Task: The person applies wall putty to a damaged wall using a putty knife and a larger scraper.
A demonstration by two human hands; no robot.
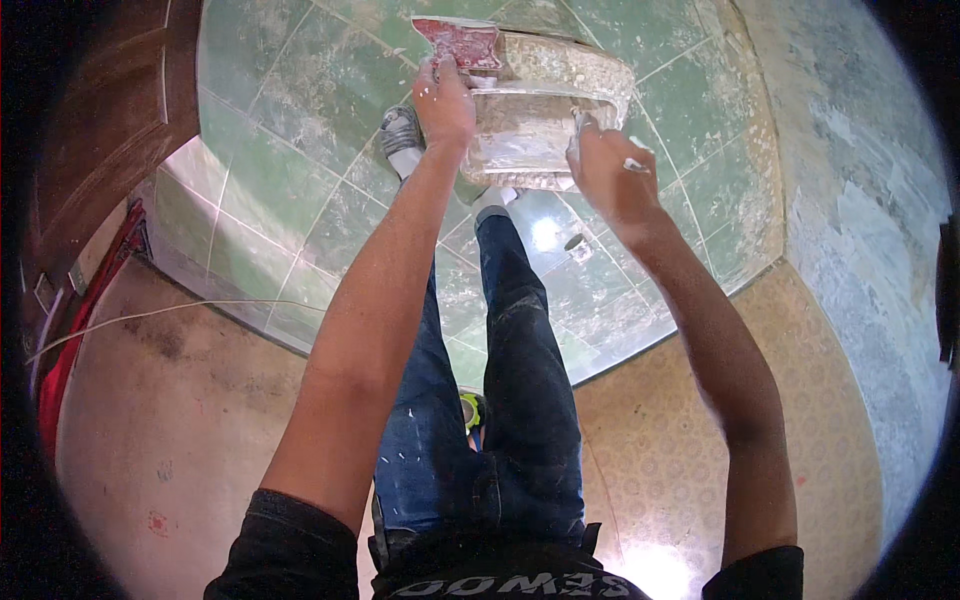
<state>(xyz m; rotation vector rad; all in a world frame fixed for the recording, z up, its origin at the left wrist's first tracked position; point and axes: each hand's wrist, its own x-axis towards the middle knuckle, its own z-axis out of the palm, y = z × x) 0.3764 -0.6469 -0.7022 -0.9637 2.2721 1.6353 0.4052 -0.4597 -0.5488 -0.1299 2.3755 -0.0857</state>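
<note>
My left hand is closed around a red, putty-smeared scraper with a pale straight far edge. It sits at the left rim of a crusted, pale plastic container, whose inside is coated with whitish putty. Over the container's right side is my right hand, fingers curled and spotted with white putty. A thin grip or edge shows at its fingertips, but I cannot make out what it holds. Whether the left fingers also touch the container's rim is unclear.
Dusty green tiles lie under the container and my feet. A blue-grey patched wall rises at right, a brown wooden door at left. A thin cable crosses the floor at left. A small dark round piece lies on the tiles.
</note>
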